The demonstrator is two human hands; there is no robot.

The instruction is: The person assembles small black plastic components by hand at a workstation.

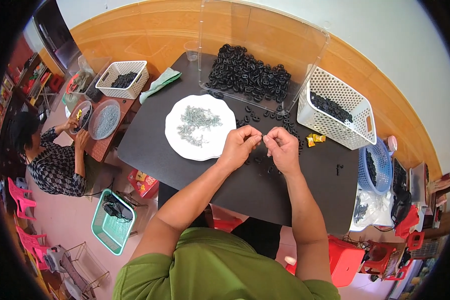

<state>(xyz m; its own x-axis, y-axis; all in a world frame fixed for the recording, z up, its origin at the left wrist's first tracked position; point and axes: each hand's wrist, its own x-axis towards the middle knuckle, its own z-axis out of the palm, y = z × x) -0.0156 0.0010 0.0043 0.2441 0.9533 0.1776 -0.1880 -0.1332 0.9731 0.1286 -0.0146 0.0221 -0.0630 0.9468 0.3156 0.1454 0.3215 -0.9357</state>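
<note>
Over the dark table my left hand [241,148] and my right hand [283,149] meet, thumbs and forefingers pinched together. A tiny dark piece shows between their fingertips, mostly covered, so its exact kind cannot be seen. Left of my left hand lies a white scalloped plate [175,135] with many small silvery metal pins [199,120], perhaps screws. Loose black plastic pieces [255,118] with holes are scattered beyond and around my hands. Behind them a large heap of the same black pieces [247,70] fills part of a clear plastic bin [310,50] tipped on its side.
A white perforated basket [357,131] of black parts stands at the right, near yellow wrappers [315,139] and a blue basket [382,165]. A green cloth [160,82] lies at the table's far left edge. Another person [55,160] works at a side table on the left.
</note>
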